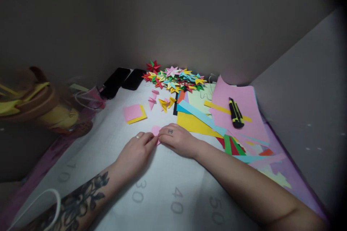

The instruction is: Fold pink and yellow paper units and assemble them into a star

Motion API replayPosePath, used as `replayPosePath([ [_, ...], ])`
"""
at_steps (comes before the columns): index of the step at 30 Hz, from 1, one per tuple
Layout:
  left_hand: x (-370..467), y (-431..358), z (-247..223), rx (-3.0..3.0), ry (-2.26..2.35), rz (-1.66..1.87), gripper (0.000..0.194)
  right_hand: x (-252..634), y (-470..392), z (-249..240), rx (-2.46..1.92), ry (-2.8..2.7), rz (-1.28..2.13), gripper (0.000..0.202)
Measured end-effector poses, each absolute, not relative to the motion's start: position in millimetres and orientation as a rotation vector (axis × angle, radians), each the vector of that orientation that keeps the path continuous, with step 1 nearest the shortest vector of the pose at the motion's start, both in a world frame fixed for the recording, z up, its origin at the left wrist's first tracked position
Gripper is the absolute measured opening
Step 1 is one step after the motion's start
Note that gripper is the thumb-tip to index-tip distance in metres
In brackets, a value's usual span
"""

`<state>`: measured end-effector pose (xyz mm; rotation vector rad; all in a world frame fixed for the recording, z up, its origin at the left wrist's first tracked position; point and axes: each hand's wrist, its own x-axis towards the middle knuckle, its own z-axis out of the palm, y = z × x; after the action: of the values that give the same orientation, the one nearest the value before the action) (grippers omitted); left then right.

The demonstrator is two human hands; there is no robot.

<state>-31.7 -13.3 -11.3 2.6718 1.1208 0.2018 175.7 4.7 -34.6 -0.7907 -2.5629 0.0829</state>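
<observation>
A small pink paper square (155, 130) lies on the white mat in the middle, partly hidden under my fingers. My left hand (138, 148) pinches its lower left side, thumb and fingers pressed together. From the right, my right hand (176, 139) presses on the same paper with its fingers closed over the edge. Just beyond my hands is a stack of pink and yellow paper squares (135, 113). Folded pink pieces (152, 100) and folded yellow pieces (166, 104) sit a little farther back.
A heap of colourful folded paper stars (176, 77) rests against the back wall. Two black phones (118, 79) lie left of it. To the right are yellow paper (195, 124), strips, a pink sheet (230, 92) and a box cutter (236, 113). A brown pot-like container (40, 101) stands left.
</observation>
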Motion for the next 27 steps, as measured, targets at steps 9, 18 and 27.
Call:
replayPosePath([
  [9, -35.0, -15.9, 0.5, 2.931, 0.933, -0.14, 0.034, 183.9, 15.5, -38.4, -0.76, -2.382, 0.487, 0.015],
  [18, -37.7, -15.5, -4.1, 2.881, 0.828, 0.02, 0.033, 189.7, 20.1, -40.1, -0.734, -2.301, 0.676, 0.015],
  [27, -36.4, -18.9, -4.8, 2.911, 0.822, -0.008, 0.037, 188.3, 21.7, -29.4, -0.939, -2.277, 0.757, 0.012],
])
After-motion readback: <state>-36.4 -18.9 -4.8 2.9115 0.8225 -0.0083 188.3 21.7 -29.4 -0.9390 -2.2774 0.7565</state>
